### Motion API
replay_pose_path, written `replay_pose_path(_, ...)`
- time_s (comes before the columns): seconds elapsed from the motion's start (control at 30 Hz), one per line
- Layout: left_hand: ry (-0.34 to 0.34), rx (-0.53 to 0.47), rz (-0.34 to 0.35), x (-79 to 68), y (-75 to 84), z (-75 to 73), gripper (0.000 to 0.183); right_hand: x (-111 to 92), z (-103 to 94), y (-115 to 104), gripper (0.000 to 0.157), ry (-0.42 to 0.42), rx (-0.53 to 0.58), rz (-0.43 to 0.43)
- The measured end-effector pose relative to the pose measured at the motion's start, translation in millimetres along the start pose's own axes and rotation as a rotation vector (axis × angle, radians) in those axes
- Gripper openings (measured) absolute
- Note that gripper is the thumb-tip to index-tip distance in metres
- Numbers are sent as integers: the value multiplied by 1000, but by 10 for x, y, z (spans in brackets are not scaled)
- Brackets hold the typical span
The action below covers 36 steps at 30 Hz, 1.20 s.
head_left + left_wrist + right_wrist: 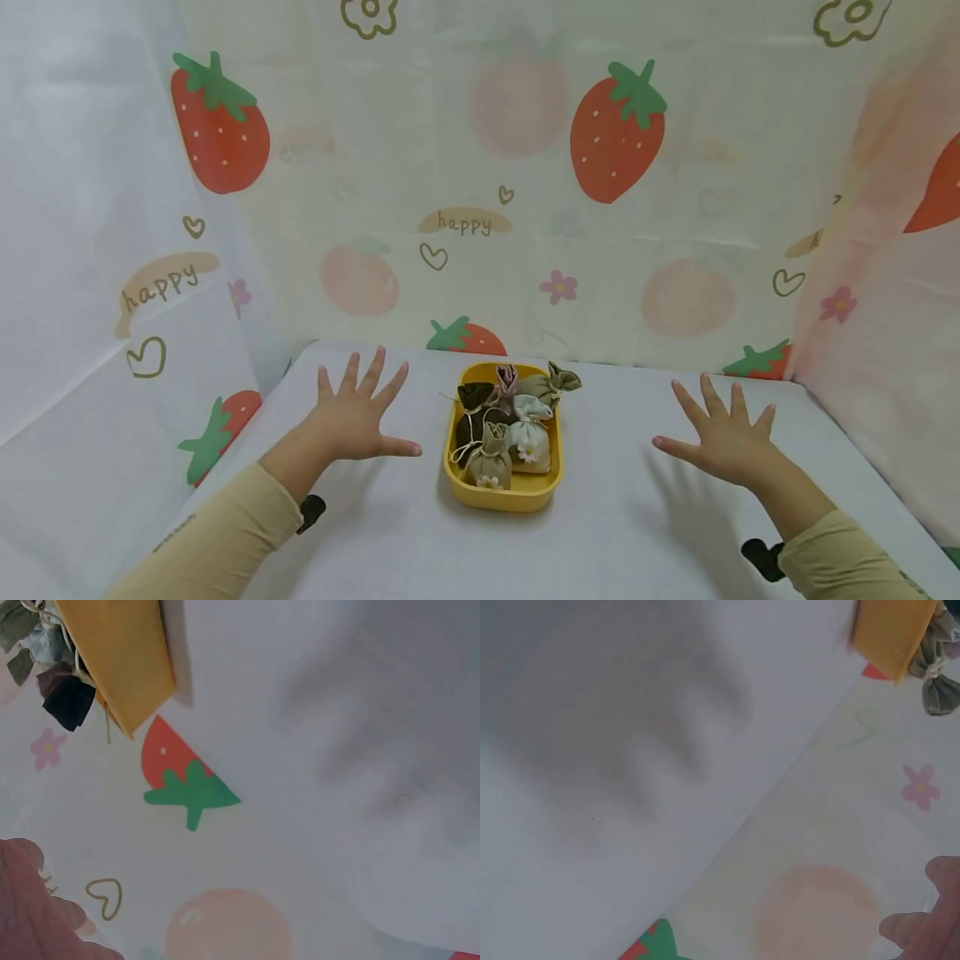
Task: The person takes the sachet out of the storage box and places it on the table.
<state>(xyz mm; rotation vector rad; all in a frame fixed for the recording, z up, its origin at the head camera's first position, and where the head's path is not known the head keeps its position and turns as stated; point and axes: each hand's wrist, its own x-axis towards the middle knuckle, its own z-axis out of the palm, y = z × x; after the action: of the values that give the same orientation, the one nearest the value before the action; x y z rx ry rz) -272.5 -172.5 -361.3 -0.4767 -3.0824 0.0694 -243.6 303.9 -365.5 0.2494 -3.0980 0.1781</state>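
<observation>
Both hands hover over the white table with fingers spread and nothing in them. My left hand [351,421] is to the left of a yellow tray [498,498], its thumb pointing toward it. Farther off on the tray's other side is my right hand [729,442]. Several small drawstring pouches fill the tray: a black one [471,417], a mauve one [506,385], a white one with a flower [530,437], a beige one with a flower [489,462] and an olive one [551,385] whose top leans over the rim.
The white tabletop [592,542] runs back to a hanging cloth [480,158] printed with strawberries, hearts and flowers. Similar cloth panels close off the left side [90,358] and the right side [892,358]. Dark pieces show at both wrists by the sleeves.
</observation>
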Motion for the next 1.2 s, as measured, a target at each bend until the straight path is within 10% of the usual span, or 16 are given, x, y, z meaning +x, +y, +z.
replay_pose_path(1.2,-56,-27,127,122,522,317,122,18,80,20,96,-11,33,-6)
